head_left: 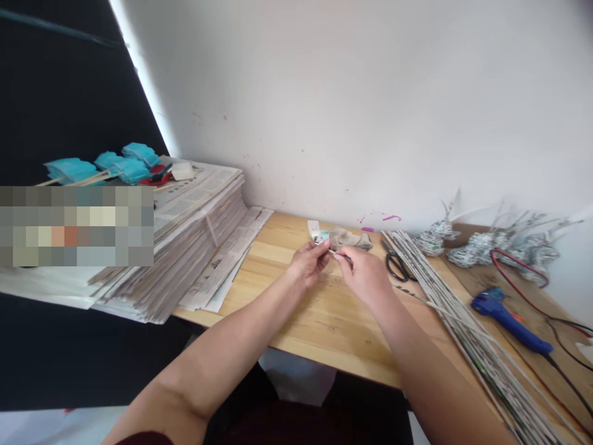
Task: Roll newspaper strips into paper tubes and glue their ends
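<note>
Over the middle of the wooden table, my left hand pinches one end of a thin, light-coloured stick-like piece. My right hand grips the same piece from the other side, its fingers closed. The two hands are close together with a short length showing between them. Just behind them lie a crumpled greyish cloth and a small white packet. Right of my right hand are black-handled scissors and a long bundle of thin rolled-paper sticks.
Tall newspaper stacks stand at the left, with blue bundles on top. At the right are a blue glue gun with a cable and woven paper shapes against the wall.
</note>
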`<move>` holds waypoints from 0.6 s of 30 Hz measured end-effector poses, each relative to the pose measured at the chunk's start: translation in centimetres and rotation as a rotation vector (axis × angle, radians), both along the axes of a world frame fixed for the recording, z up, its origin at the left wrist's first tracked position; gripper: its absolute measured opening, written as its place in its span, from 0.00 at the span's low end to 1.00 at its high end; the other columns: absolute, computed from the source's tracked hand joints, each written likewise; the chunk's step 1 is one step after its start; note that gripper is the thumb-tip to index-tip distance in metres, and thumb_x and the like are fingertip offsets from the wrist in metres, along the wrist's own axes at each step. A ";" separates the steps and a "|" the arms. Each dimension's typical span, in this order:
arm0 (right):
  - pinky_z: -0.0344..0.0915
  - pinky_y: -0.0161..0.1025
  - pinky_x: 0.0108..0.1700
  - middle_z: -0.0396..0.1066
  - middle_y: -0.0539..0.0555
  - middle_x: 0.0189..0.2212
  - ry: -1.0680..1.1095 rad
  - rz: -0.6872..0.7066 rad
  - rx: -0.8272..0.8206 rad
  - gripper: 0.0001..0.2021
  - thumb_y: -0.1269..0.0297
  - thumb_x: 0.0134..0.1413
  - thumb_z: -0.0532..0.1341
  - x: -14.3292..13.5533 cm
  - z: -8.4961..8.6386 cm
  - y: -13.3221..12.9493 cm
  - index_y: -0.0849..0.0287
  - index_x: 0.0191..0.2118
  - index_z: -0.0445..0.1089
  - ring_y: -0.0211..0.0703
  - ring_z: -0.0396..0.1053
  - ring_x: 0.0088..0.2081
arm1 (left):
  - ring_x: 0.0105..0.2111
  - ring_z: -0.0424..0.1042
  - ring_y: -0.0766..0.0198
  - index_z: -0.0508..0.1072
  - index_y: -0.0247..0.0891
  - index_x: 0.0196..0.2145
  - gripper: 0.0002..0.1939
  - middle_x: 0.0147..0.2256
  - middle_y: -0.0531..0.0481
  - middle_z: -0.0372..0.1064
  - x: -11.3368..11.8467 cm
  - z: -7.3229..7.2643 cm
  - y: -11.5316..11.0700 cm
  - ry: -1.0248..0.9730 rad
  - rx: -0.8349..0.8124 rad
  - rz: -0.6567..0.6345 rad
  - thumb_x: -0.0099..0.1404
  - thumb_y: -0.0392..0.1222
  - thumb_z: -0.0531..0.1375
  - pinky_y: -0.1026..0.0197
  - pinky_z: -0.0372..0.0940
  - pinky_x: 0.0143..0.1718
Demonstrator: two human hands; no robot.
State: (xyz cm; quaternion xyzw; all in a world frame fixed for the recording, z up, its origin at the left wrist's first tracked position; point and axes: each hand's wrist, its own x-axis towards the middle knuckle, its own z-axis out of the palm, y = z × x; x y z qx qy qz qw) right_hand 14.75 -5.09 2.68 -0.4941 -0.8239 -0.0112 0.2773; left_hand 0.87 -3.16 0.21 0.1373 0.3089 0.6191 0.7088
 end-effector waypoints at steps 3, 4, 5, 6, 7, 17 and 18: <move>0.53 0.37 0.30 0.74 0.53 0.28 -0.043 -0.006 -0.071 0.10 0.65 0.61 0.55 0.0 0.7 0.9 0.56 0.30 0.71 0.44 0.69 0.30 | 0.21 0.69 0.75 0.71 0.31 0.27 0.07 0.24 0.53 0.70 -0.2 0.4 0.9 0.057 0.006 -0.033 0.54 0.29 0.68 0.75 0.66 0.24; 0.53 0.37 0.30 0.74 0.53 0.27 -0.057 0.000 -0.109 0.11 0.65 0.61 0.54 0.0 0.8 1.2 0.57 0.29 0.70 0.44 0.69 0.30 | 0.22 0.70 0.74 0.71 0.31 0.27 0.07 0.24 0.52 0.70 -0.2 0.4 1.2 0.075 0.010 -0.044 0.55 0.28 0.67 0.75 0.66 0.24; 0.53 0.37 0.30 0.74 0.53 0.27 -0.065 0.008 -0.147 0.11 0.66 0.61 0.54 0.0 0.8 1.5 0.57 0.29 0.70 0.43 0.69 0.30 | 0.23 0.71 0.74 0.71 0.30 0.27 0.06 0.24 0.51 0.70 -0.2 0.2 1.5 0.089 0.016 -0.051 0.55 0.28 0.66 0.75 0.67 0.25; 0.53 0.37 0.30 0.74 0.53 0.27 -0.062 0.009 -0.180 0.12 0.66 0.62 0.54 0.1 0.6 1.7 0.57 0.29 0.70 0.43 0.69 0.30 | 0.23 0.71 0.73 0.72 0.30 0.27 0.06 0.24 0.50 0.71 -0.2 0.0 1.7 0.094 0.022 -0.054 0.56 0.28 0.66 0.74 0.67 0.25; 0.54 0.37 0.31 0.74 0.53 0.27 -0.051 0.006 -0.204 0.11 0.66 0.62 0.54 0.1 0.4 1.9 0.57 0.29 0.70 0.43 0.69 0.30 | 0.24 0.72 0.72 0.72 0.30 0.27 0.05 0.24 0.50 0.71 -0.2 -0.3 1.9 0.092 0.027 -0.054 0.57 0.28 0.65 0.74 0.68 0.26; 0.58 0.37 0.36 0.74 0.55 0.38 -0.065 -0.013 -0.028 0.07 0.64 0.63 0.56 -0.5 -1.5 1.1 0.57 0.42 0.70 0.45 0.71 0.38 | 0.24 0.71 0.73 0.73 0.31 0.30 0.06 0.27 0.51 0.72 -0.9 -2.0 2.4 0.080 0.025 -0.067 0.55 0.30 0.67 0.73 0.66 0.25; 0.57 0.37 0.36 0.74 0.55 0.36 -0.075 -0.012 -0.032 0.08 0.63 0.63 0.55 -0.5 -1.6 1.1 0.57 0.40 0.70 0.45 0.71 0.37 | 0.24 0.71 0.74 0.73 0.31 0.30 0.06 0.27 0.52 0.72 -0.9 -2.0 2.4 0.082 0.025 -0.073 0.55 0.30 0.67 0.74 0.65 0.25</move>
